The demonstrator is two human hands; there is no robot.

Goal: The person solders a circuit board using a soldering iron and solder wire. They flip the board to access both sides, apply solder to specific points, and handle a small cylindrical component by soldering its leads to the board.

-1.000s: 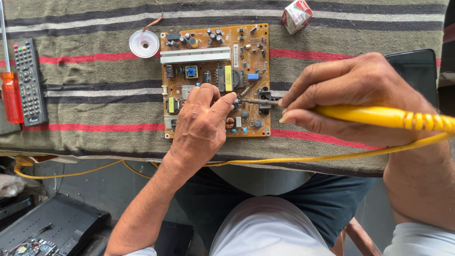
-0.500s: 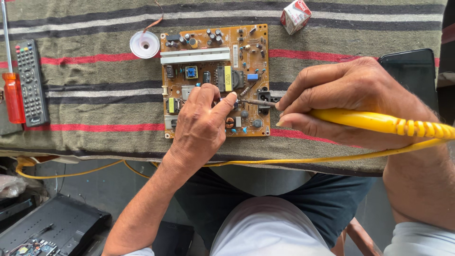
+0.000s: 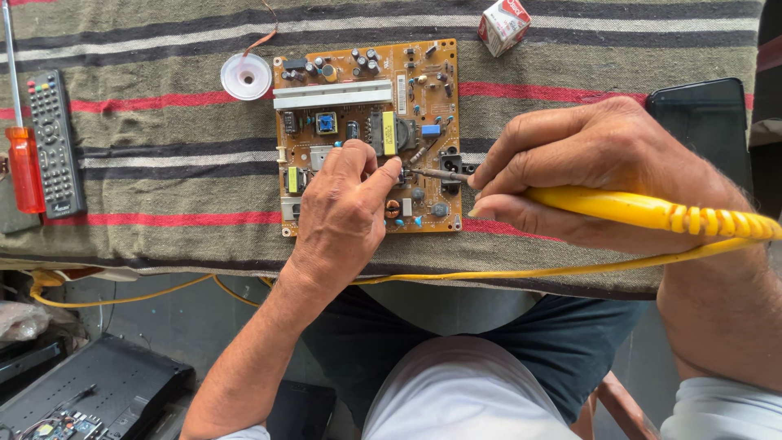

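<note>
An orange circuit board (image 3: 366, 90) with several components lies on a striped cloth (image 3: 163, 163). My left hand (image 3: 346, 216) rests on the board's lower middle, thumb and fingers pinched at a spot near the centre; whether it holds a thin solder wire I cannot tell. My right hand (image 3: 586, 175) grips a yellow-handled soldering iron (image 3: 643, 210), whose metal tip (image 3: 436, 173) points left and meets the board right beside my left fingertips. The iron's yellow cord (image 3: 521, 273) trails along the table's front edge.
A white solder spool (image 3: 246, 77) sits left of the board. A grey remote control (image 3: 55, 143) and a red-handled screwdriver (image 3: 24, 167) lie at the far left. A small red-and-white box (image 3: 503, 24) is at the top, a dark phone (image 3: 709, 114) at the right. Black equipment (image 3: 90, 391) lies below.
Both hands stay at the same spot on the board. The iron's tip and my left fingertips have shifted only slightly.
</note>
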